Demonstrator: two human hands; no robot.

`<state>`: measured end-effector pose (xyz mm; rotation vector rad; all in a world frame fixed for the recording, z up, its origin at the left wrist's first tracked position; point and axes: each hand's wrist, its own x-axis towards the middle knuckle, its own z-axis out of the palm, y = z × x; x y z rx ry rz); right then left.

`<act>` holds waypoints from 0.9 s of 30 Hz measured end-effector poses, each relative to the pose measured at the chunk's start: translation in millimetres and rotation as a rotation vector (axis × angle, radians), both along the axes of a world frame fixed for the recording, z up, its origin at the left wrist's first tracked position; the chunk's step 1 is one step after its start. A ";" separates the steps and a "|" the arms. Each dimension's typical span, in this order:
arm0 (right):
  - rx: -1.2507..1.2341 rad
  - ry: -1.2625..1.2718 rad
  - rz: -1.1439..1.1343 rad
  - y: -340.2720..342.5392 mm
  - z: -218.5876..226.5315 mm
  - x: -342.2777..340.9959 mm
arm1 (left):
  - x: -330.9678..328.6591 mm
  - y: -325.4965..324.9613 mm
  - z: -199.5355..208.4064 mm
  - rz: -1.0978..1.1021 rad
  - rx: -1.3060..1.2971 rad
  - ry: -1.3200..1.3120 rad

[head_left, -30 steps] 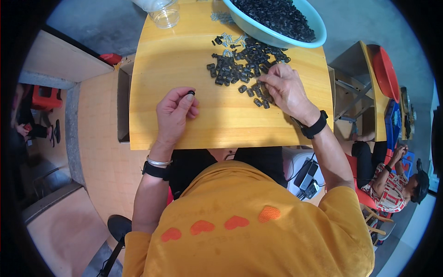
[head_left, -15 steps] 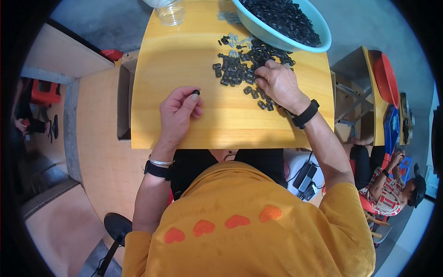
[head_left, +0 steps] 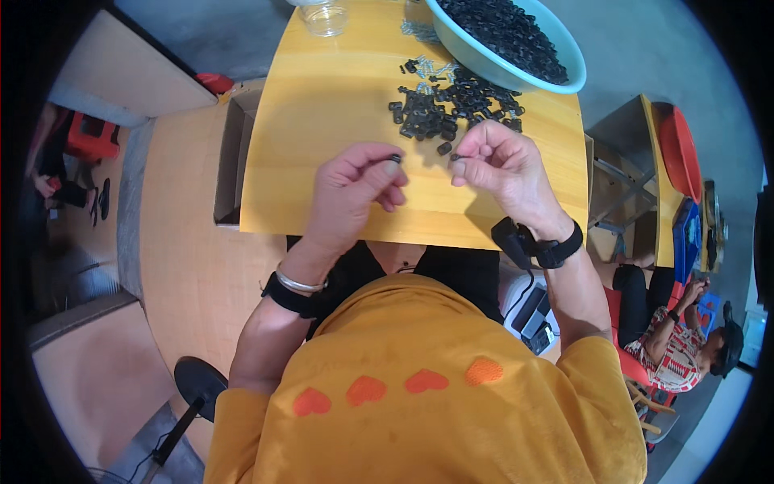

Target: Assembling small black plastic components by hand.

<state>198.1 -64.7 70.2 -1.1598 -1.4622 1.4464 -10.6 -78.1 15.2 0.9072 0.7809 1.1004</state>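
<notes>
My left hand [head_left: 355, 189] pinches a small black plastic part [head_left: 395, 158] between thumb and forefinger. Across a short gap from it, my right hand [head_left: 504, 165] grips another small dark piece [head_left: 456, 157], mostly hidden by the fingertips. Both hands are raised over the wooden table [head_left: 322, 145], nearly level with each other. Just beyond them lies a loose heap of black plastic parts [head_left: 431, 114]. Small silver screws or pins [head_left: 439, 69] are scattered at its far side. A light blue basin [head_left: 516, 77], filled with black parts, stands behind the heap.
A clear plastic tub [head_left: 326, 22] stands at the table's far left, near more silver pieces [head_left: 419, 31]. A cardboard box [head_left: 234, 153] adjoins the left edge. On the right, another person [head_left: 673, 347] sits near a red basin [head_left: 680, 152] and blue tray [head_left: 686, 230].
My right hand has left the heap, coming nearer and toward my left hand with a small piece in its fingers. The left hand still pinches its black part.
</notes>
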 end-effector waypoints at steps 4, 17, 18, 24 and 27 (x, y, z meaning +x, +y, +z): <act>0.004 0.050 0.057 -7.9 3.6 -15.4 | 8.3 -12.8 9.6 -0.068 -0.010 -0.090; 0.076 0.086 -0.035 -22.2 -5.8 -37.8 | 6.9 -30.7 12.8 -0.031 -0.051 -0.137; 0.077 0.083 -0.033 -22.8 -8.4 -38.9 | 7.7 -31.5 13.0 -0.024 -0.062 -0.144; 0.114 0.070 -0.054 -26.8 -14.2 -48.2 | 7.0 -34.0 7.6 -0.013 -0.028 -0.110; 0.307 -0.060 -0.022 -27.2 -17.9 -48.2 | 6.6 -36.0 8.9 0.003 -0.033 -0.088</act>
